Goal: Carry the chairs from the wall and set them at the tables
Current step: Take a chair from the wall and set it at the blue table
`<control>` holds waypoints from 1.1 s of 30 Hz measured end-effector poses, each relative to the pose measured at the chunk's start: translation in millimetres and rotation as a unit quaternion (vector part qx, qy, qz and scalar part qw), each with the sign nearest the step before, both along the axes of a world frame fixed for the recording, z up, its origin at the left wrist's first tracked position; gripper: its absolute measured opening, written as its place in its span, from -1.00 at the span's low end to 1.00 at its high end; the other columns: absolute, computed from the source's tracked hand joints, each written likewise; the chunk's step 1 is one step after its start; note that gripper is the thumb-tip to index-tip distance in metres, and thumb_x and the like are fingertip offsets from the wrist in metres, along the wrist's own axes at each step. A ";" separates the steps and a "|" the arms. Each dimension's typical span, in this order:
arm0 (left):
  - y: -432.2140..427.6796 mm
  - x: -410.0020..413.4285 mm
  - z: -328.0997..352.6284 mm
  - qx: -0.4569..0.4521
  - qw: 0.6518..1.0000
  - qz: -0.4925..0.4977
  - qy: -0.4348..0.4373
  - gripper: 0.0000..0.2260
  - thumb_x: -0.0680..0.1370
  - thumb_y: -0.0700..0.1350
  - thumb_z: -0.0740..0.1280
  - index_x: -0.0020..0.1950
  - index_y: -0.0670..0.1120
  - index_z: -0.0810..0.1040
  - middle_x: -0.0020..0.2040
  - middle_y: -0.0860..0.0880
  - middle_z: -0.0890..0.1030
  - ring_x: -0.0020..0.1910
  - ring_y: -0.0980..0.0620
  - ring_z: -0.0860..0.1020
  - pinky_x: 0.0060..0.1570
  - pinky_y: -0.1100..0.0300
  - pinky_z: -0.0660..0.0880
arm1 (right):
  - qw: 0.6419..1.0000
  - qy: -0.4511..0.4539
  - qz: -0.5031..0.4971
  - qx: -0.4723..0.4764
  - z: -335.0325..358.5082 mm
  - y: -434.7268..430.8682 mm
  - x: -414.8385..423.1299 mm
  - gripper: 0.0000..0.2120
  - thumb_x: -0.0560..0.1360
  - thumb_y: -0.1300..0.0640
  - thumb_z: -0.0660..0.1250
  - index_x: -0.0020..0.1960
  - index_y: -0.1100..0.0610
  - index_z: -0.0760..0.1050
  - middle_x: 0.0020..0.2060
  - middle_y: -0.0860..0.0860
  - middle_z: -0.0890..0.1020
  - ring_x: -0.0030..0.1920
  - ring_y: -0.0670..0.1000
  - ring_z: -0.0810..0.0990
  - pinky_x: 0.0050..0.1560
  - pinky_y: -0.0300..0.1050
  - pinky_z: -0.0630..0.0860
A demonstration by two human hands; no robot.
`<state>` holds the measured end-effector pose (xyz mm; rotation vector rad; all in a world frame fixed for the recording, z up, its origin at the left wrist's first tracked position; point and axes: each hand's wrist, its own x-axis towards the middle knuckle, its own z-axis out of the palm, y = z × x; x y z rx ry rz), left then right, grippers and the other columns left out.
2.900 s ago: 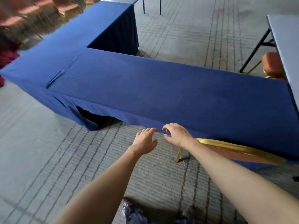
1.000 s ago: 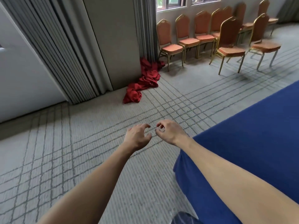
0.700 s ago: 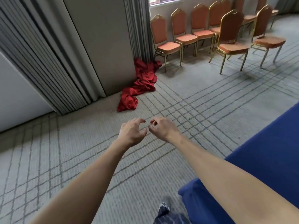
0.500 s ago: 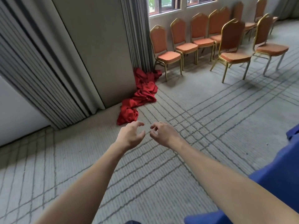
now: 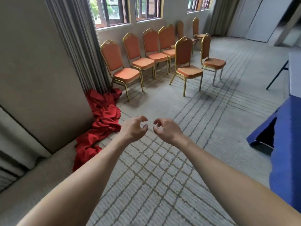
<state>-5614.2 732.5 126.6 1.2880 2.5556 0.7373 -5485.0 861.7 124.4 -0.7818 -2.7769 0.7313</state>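
Along the window wall: a row of banquet chairs (image 5: 127, 75) with orange pads and gold frames, all upright on their legs, tall backs to the wall and seats pointing out into the room; the row runs from the grey curtain (image 5: 81, 46) away toward the far right
Row count: four stand plainly side by side nearest the curtain. Beyond them at least three more backs overlap, and the exact number cannot be told
Pulled-out chairs: two, standing on the carpet (image 5: 162, 176) just clear of the row; the nearer chair (image 5: 189, 71) points its seat toward the camera and a little right, and the farther chair (image 5: 214, 61) shows its back edge-on with the seat pointing right
Left hand (image 5: 134, 128): raised over the carpet, empty, fingers loosely curled around nothing
Right hand (image 5: 167, 129): level with the left hand, also empty, fingers loosely hooked
Hands together: close side by side, fingertips facing each other, not touching; both well short of every chair
Tables: two at the right edge. There is a blue-draped table (image 5: 286, 144) and, behind it, a bare grey table (image 5: 295, 74) on a black folding leg, both well apart from the chairs
Red cloth (image 5: 101, 121): one crumpled heap on the floor at the foot of the curtain, just beside the first chair's legs
Windows (image 5: 112, 10): three above the row
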 end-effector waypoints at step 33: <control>795.2 -489.3 19.5 0.114 0.981 -0.133 -0.079 -0.70 0.52 0.05 0.31 0.24 0.06 0.55 0.20 0.09 0.60 0.22 0.10 0.52 0.27 0.06 0.45 | 0.977 0.100 -0.172 -0.080 15.1 753.7 -468.0 -0.71 0.50 -0.14 0.27 0.14 -0.05 0.53 0.03 -0.12 0.62 0.07 -0.06 0.56 0.09 -0.03 0.55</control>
